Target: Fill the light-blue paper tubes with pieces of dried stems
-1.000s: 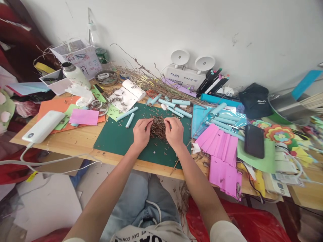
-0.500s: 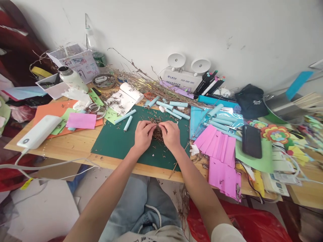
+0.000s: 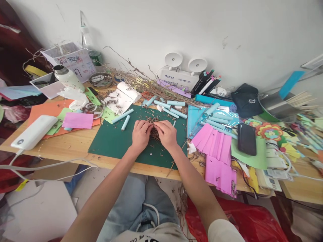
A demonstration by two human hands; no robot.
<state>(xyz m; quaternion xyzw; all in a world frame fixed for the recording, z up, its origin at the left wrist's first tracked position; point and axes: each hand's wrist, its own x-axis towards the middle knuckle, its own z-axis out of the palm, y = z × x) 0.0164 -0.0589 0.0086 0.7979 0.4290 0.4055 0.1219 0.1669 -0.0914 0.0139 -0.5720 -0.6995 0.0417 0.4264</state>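
My left hand (image 3: 141,134) and my right hand (image 3: 166,133) meet fingertip to fingertip over a green cutting mat (image 3: 111,141). Both are closed in a pinch; what lies between the fingertips is too small to make out. Directly under and between them is a small heap of brown dried plant bits (image 3: 154,133), partly hidden by the fingers. Loose crumbs of it are scattered over the mat. Rolled light-blue paper tubes (image 3: 125,122) lie at the mat's left, and more blue tubes (image 3: 165,105) lie along its back edge.
Dry twigs (image 3: 141,79) stretch along the back by the white emergency lamp (image 3: 179,76). To the right are pink folded paper (image 3: 214,143), a black phone (image 3: 246,138) and a blue packet (image 3: 193,117). A white power bank (image 3: 34,131) and a bottle (image 3: 68,78) stand left.
The whole view has shifted slightly, so things appear a little further left. Both hands keep their pinch over the dried plant heap, with hardly any movement.
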